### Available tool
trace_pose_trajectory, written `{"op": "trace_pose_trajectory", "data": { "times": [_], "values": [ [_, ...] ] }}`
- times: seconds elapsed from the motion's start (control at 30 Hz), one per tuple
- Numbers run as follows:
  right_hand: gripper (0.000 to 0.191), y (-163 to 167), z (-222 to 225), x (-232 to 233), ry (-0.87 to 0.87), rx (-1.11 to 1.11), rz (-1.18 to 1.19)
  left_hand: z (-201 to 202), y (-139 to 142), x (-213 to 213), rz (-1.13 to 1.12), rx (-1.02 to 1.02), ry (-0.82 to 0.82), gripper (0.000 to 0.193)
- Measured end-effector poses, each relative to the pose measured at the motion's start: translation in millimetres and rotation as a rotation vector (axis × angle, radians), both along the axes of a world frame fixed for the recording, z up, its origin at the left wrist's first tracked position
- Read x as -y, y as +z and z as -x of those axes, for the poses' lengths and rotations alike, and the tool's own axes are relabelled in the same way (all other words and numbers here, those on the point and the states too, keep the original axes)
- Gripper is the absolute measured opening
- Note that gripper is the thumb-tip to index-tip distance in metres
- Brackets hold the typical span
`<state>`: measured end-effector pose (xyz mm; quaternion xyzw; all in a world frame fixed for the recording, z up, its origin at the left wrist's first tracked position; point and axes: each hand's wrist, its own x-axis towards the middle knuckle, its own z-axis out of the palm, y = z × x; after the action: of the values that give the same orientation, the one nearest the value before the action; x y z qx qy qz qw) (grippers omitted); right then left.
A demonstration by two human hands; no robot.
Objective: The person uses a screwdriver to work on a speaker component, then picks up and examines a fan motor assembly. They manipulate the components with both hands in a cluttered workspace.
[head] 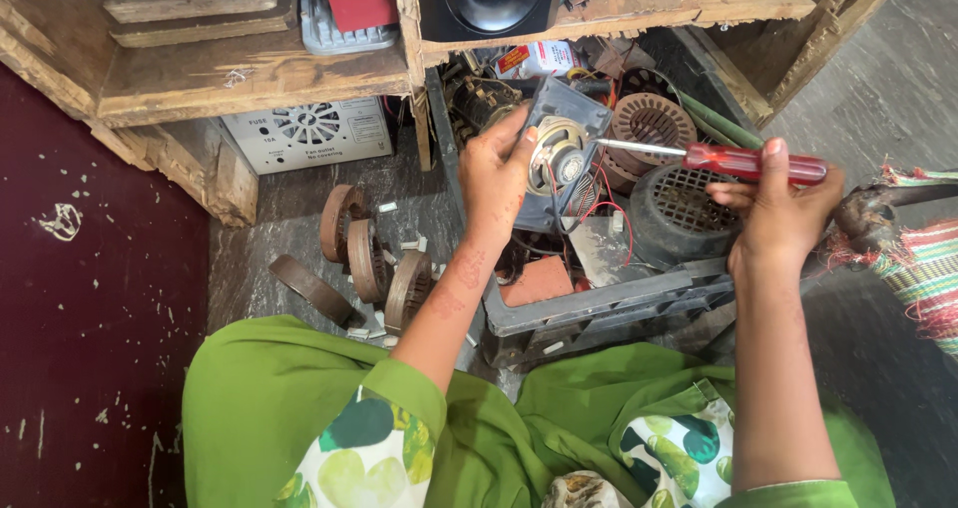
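Now, from the hands outward, placed against the grey crate:
Left hand: gripping a small grey speaker unit above the grey crate.
Right hand: closed around a red-handled screwdriver, tip touching the speaker.
Rusty stator rings: on the floor, left of the crate.
White box: beyond the rings, under the wooden shelf.

Rough wooden shelf above a dusty grey floor, dark red wall alongside.

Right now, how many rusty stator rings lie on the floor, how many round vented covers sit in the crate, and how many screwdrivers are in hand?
Rusty stator rings: 4
Round vented covers: 2
Red-handled screwdriver: 1
Total: 7
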<state>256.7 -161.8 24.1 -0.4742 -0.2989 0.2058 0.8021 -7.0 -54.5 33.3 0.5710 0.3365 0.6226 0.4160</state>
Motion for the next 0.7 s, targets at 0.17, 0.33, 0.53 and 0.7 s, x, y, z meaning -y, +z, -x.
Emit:
{"op": "trace_pose_trajectory", "data": {
  "times": [0.17, 0.33, 0.53, 0.7],
  "values": [
    [0.043, -2, 2, 5, 0.111, 0.15, -0.075, -1, -1, 1, 0.065, -0.193, 0.146, 0.033],
    [0.04, 6, 6, 10, 0.236, 0.083, -0.072, -2, 0, 2, 0.084, -0.226, 0.185, 0.033],
    [0.034, 9, 8, 12, 0.278, 0.04, -0.09, -2, 1, 2, 0.127, -0.261, 0.183, 0.033],
    [0.034, 7, 7, 12, 0.273, 0.064, -0.084, -1, 1, 3, 0.086, -0.277, 0.176, 0.033]
  ]
}}
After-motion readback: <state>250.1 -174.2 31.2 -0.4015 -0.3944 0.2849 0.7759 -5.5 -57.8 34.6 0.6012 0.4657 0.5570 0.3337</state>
